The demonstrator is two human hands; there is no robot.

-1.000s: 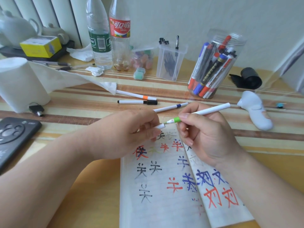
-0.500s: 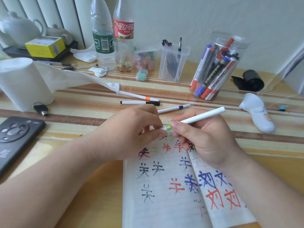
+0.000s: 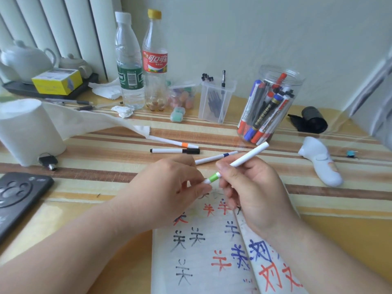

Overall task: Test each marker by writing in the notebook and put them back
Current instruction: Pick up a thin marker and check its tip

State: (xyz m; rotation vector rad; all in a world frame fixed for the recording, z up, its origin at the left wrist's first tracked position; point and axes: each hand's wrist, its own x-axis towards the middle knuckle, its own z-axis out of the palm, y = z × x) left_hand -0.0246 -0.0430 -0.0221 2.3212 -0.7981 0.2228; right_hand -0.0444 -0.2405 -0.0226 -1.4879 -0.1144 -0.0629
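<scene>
Noted fingers [image 3: 222, 169] of the right hand [image 3: 254, 198] curled round the white barrel of the green-banded marker [image 3: 244, 159], thumb set just above the green band. Recorded fingers [image 3: 197, 189] of the left hand [image 3: 167, 192] pinching that marker's white lower end between thumb and forefinger. Could not tell whether the end piece sat fully home. Found the marker held off the table [image 3: 106, 166], slanted up toward the far right, over the far edge of the open notebook [image 3: 201, 262]. Logged the notebook lying near, its pages covered in black, red and blue characters. Saw three more white pens flat on the table just beyond the hands: the orange-banded marker [image 3: 176, 143], the black-capped marker [image 3: 174, 150] and the blue-banded marker [image 3: 214, 158], the last partly hidden behind the left hand. Marked the clear jar [image 3: 294, 81] standing far right, packed with thicker markers. Placed the paper roll [image 3: 27, 128] at far left.
</scene>
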